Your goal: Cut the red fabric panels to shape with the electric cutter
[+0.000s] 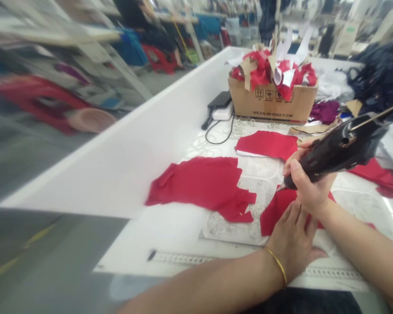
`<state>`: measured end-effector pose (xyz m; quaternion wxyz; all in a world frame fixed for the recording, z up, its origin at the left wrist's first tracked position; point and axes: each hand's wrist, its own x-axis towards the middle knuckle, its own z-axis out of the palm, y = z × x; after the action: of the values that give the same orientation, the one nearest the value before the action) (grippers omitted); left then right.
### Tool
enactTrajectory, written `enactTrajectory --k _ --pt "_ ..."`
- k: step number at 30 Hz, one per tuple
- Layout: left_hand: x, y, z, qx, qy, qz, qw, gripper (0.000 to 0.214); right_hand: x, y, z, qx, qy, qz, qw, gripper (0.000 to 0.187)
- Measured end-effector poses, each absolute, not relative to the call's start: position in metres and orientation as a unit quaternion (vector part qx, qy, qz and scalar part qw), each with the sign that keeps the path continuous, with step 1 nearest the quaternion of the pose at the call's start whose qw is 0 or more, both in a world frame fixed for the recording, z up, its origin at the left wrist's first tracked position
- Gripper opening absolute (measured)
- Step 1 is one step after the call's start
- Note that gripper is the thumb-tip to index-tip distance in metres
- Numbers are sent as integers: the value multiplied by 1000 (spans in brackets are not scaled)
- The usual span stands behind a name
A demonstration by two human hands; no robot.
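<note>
My right hand [311, 187] is wrapped round a black handheld power tool [340, 146] with a pointed metal tip. That tip is down at the far edge of a red fabric piece [271, 213]; whether it touches the cloth I cannot tell. Across the same piece lies my left hand [291, 240], flat with fingers stretched out, a gold bangle on its wrist. Both hands hide part of this cloth. Left of them is a larger red fabric piece [199, 183] with a notched right end. Beyond the tool's tip lies another red piece [265, 144] with white beneath it.
A cardboard box [271, 102] heaped with red and white scraps stands at the back. Beside it is a black and white device [221, 107] with a cable. A white side wall [118, 152] borders the table on the left. A ruler strip [183, 257] runs along the front.
</note>
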<state>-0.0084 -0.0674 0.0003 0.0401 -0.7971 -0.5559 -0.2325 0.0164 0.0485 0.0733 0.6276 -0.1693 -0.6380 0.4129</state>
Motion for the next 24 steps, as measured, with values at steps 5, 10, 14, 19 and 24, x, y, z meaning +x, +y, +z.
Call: enactTrajectory --k 5,10,14,19,24 --pt "-9 -66 6 -803 -548 -234 13 89 10 41 69 -188 -604 429 645 19" --pt "-8 -67 7 -804 -535 -255 30 86 12 40 69 -170 -600 454 637 20" --pt "-5 -68 7 -800 -544 -250 34 85 18 33 77 -128 -612 486 611 25" --pt "-5 -68 9 -806 -545 -230 32 85 18 23 78 -123 -626 492 593 28" --pt "-5 -69 7 -805 -540 -242 37 80 19 21 69 -178 -647 457 584 23"
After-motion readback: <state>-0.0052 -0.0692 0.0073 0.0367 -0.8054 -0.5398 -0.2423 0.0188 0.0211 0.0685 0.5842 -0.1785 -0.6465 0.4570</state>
